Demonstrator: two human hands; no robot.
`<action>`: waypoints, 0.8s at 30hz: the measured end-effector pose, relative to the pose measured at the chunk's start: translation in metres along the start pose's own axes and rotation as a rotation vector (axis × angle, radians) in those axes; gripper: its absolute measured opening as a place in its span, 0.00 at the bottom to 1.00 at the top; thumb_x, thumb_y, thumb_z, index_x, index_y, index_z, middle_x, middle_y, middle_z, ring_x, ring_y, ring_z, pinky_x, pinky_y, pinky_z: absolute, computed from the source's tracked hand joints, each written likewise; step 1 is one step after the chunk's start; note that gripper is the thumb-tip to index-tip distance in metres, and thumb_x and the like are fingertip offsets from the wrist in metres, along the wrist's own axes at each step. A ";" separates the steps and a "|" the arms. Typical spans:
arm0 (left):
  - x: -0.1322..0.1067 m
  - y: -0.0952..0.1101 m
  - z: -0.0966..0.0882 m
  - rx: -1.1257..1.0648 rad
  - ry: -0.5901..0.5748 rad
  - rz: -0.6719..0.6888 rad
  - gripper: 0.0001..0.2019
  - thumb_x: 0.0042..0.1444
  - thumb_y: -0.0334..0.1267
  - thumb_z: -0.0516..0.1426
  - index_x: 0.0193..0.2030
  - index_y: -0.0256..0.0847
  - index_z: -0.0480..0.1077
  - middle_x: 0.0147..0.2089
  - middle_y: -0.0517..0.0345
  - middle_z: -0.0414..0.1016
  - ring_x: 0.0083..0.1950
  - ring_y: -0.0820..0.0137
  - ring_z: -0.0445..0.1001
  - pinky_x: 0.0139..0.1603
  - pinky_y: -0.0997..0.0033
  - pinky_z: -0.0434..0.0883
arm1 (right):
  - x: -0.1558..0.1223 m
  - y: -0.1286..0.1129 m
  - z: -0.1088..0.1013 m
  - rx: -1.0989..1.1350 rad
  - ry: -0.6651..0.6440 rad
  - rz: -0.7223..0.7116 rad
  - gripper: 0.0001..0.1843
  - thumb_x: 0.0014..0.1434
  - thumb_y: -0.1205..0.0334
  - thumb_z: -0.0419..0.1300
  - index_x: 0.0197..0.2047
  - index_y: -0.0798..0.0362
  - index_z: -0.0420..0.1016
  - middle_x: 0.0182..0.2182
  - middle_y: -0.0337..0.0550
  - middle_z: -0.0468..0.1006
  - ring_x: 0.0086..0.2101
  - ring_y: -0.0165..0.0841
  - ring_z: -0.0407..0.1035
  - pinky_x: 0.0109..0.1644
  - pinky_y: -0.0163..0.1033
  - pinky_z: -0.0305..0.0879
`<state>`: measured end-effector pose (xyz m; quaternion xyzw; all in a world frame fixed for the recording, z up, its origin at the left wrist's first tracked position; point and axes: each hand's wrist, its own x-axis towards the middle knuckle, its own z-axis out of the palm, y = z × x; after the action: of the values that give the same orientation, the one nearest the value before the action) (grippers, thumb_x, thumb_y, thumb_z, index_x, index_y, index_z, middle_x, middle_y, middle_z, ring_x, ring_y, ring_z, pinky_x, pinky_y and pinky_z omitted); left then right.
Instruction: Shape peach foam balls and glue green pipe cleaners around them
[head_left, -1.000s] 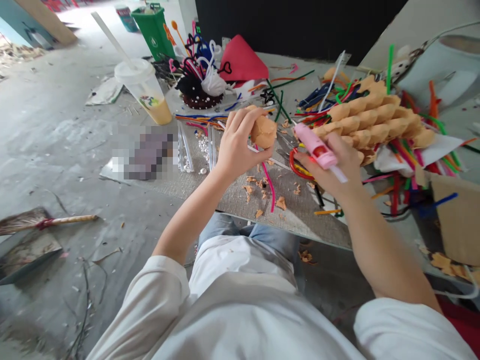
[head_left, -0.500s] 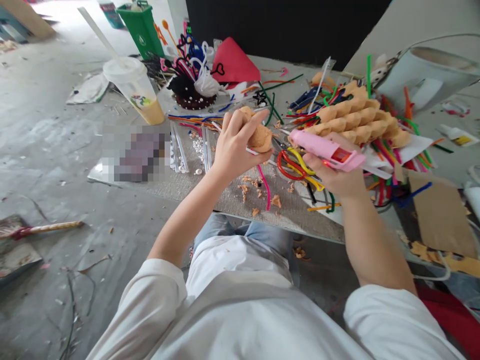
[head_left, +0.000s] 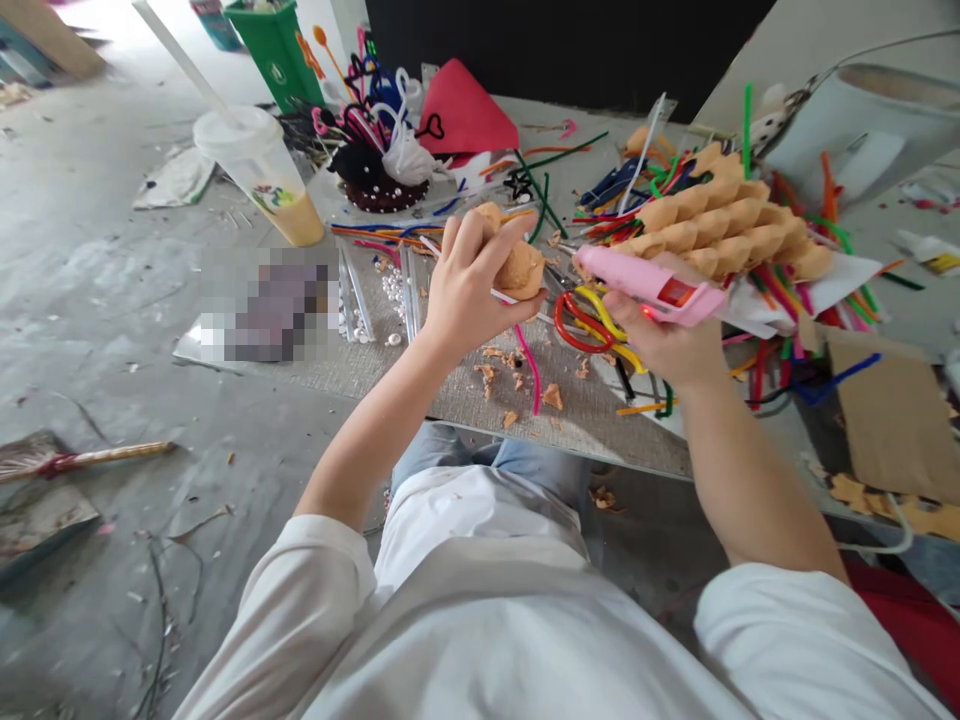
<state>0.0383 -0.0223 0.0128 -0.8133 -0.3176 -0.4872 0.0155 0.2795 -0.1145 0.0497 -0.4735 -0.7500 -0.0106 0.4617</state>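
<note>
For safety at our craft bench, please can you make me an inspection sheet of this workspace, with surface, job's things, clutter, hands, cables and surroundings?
Surface: grey textured board, with tan crumbs on it.
Job's things: tan lump; pink glue gun.
Clutter: pipe cleaners, red-and-yellow scissors, stacked scalloped tan pieces, plastic cup with straw.
Hands: left hand grips the lump; right hand grips the gun; no gloves.
Cables: white cord at lower right; its ends cannot be seen.
Surroundings: littered concrete floor, broom, dustpan, green bin.
</note>
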 end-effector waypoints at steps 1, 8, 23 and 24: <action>0.000 0.000 0.000 -0.003 0.004 -0.002 0.35 0.56 0.60 0.63 0.68 0.51 0.66 0.49 0.48 0.68 0.56 0.51 0.70 0.66 0.37 0.67 | 0.000 0.001 -0.001 0.005 -0.006 -0.007 0.21 0.64 0.38 0.62 0.32 0.46 0.69 0.24 0.40 0.71 0.27 0.36 0.67 0.31 0.45 0.61; 0.000 0.000 -0.001 -0.027 0.021 0.008 0.33 0.60 0.60 0.60 0.69 0.54 0.64 0.52 0.47 0.68 0.58 0.51 0.69 0.68 0.37 0.66 | -0.001 -0.010 -0.005 0.035 -0.037 -0.071 0.20 0.64 0.41 0.62 0.30 0.46 0.66 0.24 0.38 0.69 0.25 0.35 0.65 0.30 0.45 0.59; -0.001 -0.007 0.003 -0.068 0.003 0.040 0.41 0.54 0.72 0.58 0.69 0.53 0.63 0.48 0.48 0.66 0.56 0.49 0.69 0.63 0.37 0.67 | -0.006 -0.019 -0.003 -0.039 -0.121 -0.009 0.26 0.62 0.31 0.58 0.31 0.45 0.64 0.23 0.38 0.69 0.26 0.37 0.64 0.30 0.45 0.58; -0.002 -0.008 0.004 -0.066 0.004 0.042 0.41 0.55 0.71 0.58 0.70 0.54 0.63 0.48 0.48 0.66 0.56 0.49 0.69 0.63 0.37 0.67 | -0.006 -0.019 -0.002 -0.038 -0.107 -0.005 0.26 0.62 0.30 0.58 0.31 0.45 0.64 0.23 0.38 0.69 0.26 0.37 0.65 0.31 0.45 0.58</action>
<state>0.0366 -0.0158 0.0074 -0.8188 -0.2843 -0.4987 -0.0005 0.2681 -0.1300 0.0547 -0.4803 -0.7743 -0.0006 0.4121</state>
